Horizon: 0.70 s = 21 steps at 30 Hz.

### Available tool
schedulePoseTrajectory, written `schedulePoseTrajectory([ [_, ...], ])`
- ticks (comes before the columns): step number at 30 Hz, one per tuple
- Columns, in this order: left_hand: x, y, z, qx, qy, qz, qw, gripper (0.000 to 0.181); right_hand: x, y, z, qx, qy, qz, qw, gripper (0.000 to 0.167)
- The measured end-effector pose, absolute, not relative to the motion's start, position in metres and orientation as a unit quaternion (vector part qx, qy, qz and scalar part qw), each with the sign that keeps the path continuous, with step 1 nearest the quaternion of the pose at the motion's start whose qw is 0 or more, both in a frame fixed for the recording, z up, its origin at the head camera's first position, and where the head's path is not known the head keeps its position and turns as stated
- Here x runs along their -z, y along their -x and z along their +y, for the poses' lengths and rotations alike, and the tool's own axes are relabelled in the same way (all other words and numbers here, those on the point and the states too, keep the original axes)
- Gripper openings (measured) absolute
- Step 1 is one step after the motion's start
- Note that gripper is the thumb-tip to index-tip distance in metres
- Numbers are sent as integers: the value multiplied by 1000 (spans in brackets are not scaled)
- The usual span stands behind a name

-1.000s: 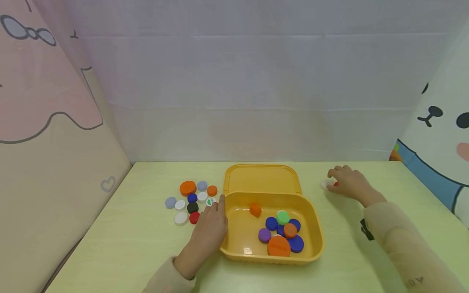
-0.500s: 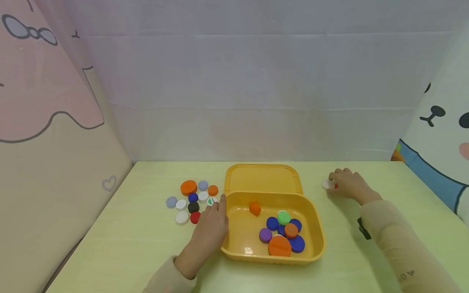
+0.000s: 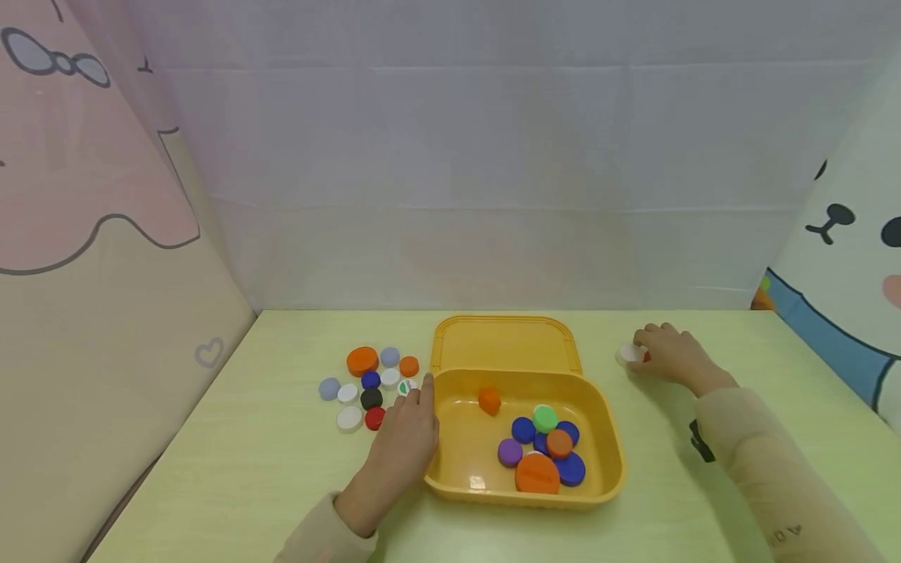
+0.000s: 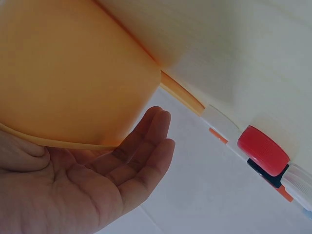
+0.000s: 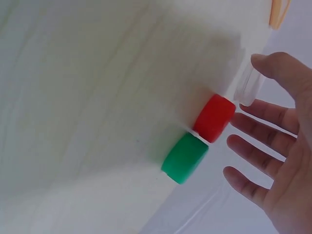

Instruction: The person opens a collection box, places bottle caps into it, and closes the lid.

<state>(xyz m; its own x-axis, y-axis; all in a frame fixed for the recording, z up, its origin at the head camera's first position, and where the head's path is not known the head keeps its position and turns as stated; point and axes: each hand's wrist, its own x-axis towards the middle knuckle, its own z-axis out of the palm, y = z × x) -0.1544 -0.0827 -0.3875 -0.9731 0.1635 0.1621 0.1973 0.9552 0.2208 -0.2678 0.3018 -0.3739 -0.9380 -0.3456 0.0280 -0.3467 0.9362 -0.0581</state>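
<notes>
My left hand (image 3: 401, 442) lies along the left wall of the yellow box (image 3: 457, 496), its index finger stretched by the rim. In the left wrist view this hand (image 4: 112, 180) has relaxed fingers against the box (image 4: 73, 73). On the right, my right hand (image 3: 672, 356) pinches a white cap (image 3: 626, 355) on the table. The right wrist view has that cap (image 5: 249, 87) between the thumb and index finger of this hand (image 5: 287, 131). A red cap (image 5: 214, 118) stands by the fingertips, beside a green cap (image 5: 185, 158).
Several loose caps lie left of the box, among them an orange one (image 3: 362, 361), a black one (image 3: 371, 398) and a red one (image 3: 375, 418). Inside the box are several caps, including a purple one (image 3: 510, 452). A yellow lid (image 3: 503, 344) lies behind the box.
My right hand has lowered slightly and closed its thumb and index finger about the white cap. My left hand stays by the box.
</notes>
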Motion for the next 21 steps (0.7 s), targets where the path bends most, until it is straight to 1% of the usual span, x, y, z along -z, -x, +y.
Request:
schedulePoseTrajectory([
  [4,388,154,-83,114,96,-985,82,47,370,263,300,-22,-187,-982,26,34],
  [11,389,155,-83,115,96,-986,80,48,357,250,291,-17,-206,-976,69,37],
  [17,388,155,-83,117,94,-986,75,48,342,236,273,-5,-233,-967,106,37],
  [21,387,154,-83,116,90,-987,70,49,335,227,258,15,-258,-956,139,39],
])
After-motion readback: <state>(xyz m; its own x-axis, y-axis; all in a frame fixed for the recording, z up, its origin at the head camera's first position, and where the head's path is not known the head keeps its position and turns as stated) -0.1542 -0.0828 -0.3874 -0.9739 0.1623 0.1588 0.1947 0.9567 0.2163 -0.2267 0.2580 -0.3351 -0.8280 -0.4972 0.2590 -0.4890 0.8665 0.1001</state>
